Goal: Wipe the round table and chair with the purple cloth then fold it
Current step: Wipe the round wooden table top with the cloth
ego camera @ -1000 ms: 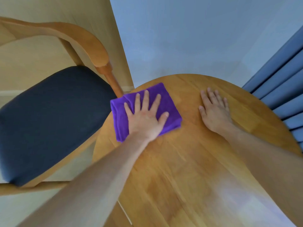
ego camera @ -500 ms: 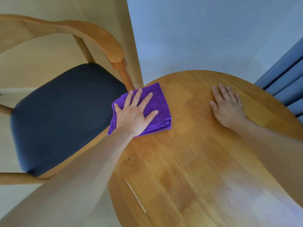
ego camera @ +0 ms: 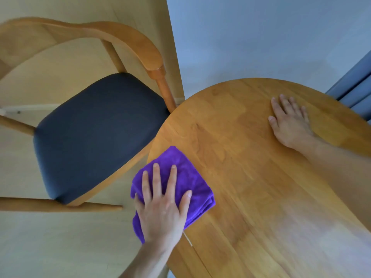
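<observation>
Soft daylight, perhaps slight motion blur, warped edges.

Left hand [ego camera: 162, 209] flat on the folded purple cloth [ego camera: 180, 181] at the round wooden table [ego camera: 251, 187] edge, right hand [ego camera: 291, 123] flat on bare wood, dark-seated wooden chair [ego camera: 96, 133] beside it.

No readable text, label, brand, number or sign is showing anywhere in the head view. Nothing legible is appearing on any surface in view.
</observation>
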`<state>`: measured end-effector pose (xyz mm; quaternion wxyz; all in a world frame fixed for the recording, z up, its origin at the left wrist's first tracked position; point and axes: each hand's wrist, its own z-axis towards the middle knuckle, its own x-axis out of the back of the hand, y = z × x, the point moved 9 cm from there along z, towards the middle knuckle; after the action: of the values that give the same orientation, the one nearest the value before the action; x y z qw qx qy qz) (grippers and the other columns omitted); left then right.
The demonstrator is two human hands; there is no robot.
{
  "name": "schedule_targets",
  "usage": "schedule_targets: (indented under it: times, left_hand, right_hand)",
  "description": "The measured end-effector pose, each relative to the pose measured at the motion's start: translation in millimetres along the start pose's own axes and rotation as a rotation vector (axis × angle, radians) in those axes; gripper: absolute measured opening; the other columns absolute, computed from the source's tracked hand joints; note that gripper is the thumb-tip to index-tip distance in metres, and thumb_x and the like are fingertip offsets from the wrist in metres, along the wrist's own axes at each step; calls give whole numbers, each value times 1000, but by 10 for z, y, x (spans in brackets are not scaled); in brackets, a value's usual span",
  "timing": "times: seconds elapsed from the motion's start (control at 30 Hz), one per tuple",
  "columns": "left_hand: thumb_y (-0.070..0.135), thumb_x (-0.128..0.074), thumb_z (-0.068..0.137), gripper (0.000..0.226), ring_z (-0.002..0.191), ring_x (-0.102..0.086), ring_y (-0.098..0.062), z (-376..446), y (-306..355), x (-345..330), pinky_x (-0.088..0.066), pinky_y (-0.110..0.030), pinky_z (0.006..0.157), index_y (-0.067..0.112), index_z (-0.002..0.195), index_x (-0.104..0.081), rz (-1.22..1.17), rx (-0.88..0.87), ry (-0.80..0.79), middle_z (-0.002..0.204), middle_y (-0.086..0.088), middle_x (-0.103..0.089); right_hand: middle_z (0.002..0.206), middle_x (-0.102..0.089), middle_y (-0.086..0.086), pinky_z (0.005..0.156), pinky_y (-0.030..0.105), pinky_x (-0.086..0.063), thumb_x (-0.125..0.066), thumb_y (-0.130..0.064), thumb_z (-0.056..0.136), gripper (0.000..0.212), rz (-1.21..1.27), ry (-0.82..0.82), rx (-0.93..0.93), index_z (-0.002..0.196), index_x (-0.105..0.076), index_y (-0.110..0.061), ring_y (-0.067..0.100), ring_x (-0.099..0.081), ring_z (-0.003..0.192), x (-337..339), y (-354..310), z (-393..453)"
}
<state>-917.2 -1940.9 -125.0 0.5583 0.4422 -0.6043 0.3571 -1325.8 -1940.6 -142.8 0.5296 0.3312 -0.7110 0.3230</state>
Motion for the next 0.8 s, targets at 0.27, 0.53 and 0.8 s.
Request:
schedule_targets:
  times: [0.27, 0.53, 0.8]
  left_hand:
    - [75, -14, 93, 69, 154, -9, -25, 1029, 439, 140, -14, -69, 115, 47, 155, -14, 37, -420, -18, 168, 6, -10]
    - [70, -20, 95, 68, 155, -1, -32, 596, 1026, -17, -4, -72, 115, 42, 157, -14, -26, -298, 4, 169, -2, -5]
    - [72, -37, 93, 69, 155, -8, -24, -457, 594, -46, -11, -71, 113, 46, 155, -22, 127, -974, 3, 168, 4, -10]
  right_hand:
    - [167, 4, 3, 123, 47, 1, -22, -41, 105, 60, 8, 2, 11, 159, -4, -22, 24, 5, 153, 21, -39, 43]
    - [165, -4, 13, 123, 50, -6, -36, -29, 104, 55, 82, 134, -40, 156, -20, -20, 34, -5, 152, 116, -115, -150]
    - [165, -14, 10, 122, 49, -13, -43, -23, 101, 52, 117, 224, -5, 152, -34, -25, 32, -14, 151, -13, -390, -777]
